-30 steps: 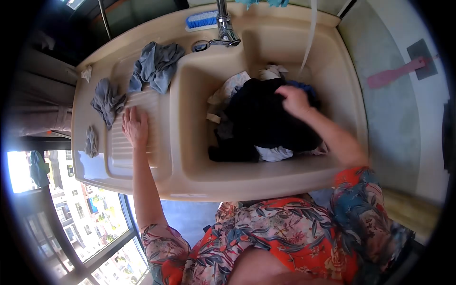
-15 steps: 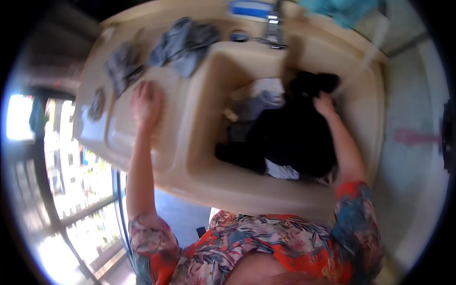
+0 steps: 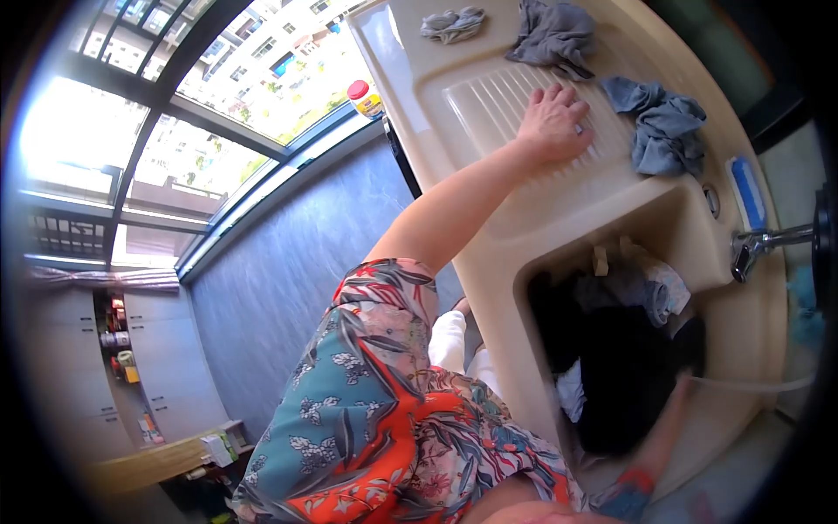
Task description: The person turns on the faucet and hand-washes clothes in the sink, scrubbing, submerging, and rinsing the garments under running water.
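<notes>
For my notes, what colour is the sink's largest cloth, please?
The cloth is black, clearest in the head view.

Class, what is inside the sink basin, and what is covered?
The sink basin holds a large black cloth, grey cloth and white cloth. Whatever lies beneath the black cloth is hidden.

Along the sink (image 3: 502,227), the washboard (image 3: 489,109) lies on the person's left, the basin (image 3: 742,327) on the right. Clothes (image 3: 624,367) lie heaped in the basin, the right hand (image 3: 681,382) at them. The left hand (image 3: 556,127) rests on the washboard. One cloth (image 3: 668,131) lies behind the washboard, a second cloth (image 3: 554,37) farther left, a third cloth (image 3: 452,25) farthest. Behind the basin stands the tap (image 3: 751,249), the brush (image 3: 746,194) just beside it.
</notes>
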`<state>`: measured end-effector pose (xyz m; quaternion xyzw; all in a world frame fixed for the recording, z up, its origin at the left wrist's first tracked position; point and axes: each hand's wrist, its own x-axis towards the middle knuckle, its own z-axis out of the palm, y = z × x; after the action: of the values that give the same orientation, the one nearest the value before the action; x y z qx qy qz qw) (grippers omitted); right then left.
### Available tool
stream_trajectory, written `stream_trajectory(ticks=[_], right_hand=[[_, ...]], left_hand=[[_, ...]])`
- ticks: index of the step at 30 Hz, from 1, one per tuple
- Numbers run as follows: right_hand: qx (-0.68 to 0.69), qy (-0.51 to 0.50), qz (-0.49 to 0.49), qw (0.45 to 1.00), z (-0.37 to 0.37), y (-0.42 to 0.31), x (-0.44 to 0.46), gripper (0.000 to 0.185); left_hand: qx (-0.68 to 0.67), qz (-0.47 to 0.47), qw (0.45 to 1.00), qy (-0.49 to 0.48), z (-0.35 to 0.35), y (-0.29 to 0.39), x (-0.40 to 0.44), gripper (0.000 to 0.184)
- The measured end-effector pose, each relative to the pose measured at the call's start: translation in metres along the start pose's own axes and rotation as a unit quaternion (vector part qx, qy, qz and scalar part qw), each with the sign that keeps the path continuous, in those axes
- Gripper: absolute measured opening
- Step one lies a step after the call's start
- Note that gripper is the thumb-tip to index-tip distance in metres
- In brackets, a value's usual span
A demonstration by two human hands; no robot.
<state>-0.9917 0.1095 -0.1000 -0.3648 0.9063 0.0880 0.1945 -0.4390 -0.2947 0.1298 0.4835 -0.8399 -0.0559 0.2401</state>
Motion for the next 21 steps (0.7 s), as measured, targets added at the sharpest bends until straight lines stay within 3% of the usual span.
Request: stream_trajectory(ticks=[21], right_hand=[[0.065,0.008,0.023,0.998,-0.014,0.002,-0.009,0.044]], left_hand=[[-0.001,-0.026,0.999,-0.023,-0.002,0.003,-0.001,0.046]])
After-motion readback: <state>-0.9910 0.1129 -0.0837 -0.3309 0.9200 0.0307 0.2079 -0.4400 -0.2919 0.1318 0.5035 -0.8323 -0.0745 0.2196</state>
